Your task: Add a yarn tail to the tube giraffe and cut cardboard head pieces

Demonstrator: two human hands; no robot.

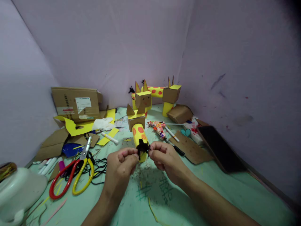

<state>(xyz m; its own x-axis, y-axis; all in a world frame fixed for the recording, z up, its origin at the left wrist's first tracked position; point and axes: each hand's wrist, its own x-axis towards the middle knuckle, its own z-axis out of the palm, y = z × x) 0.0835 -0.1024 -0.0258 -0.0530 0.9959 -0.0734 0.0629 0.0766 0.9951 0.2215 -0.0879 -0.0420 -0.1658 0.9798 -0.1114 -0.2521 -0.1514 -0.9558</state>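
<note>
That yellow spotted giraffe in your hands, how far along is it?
Done: the giraffe has its spotted tube body and cardboard head with ears. In hand: left hand and right hand pinch a black yarn tuft at its near end. Left: the tuft looks unfixed; no legs show.

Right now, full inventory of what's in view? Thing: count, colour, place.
yarn tuft: 1, black, pinched between both hands at the near end of the front giraffe
cardboard giraffe: 3, yellow with orange spots, one centre, two at the back wall
scissors: 1, red and yellow handles, left of the hands
black cord: 1 tangle, under the scissors
cardboard box: 1, brown, back left
yellow paper scraps: several, in front of the box
glue gun: 1, patterned, right of centre
phone: 1, dark, right
table: 1, pale green
left hand: 1, pinching the tuft
right hand: 1, pinching the tuft
</note>
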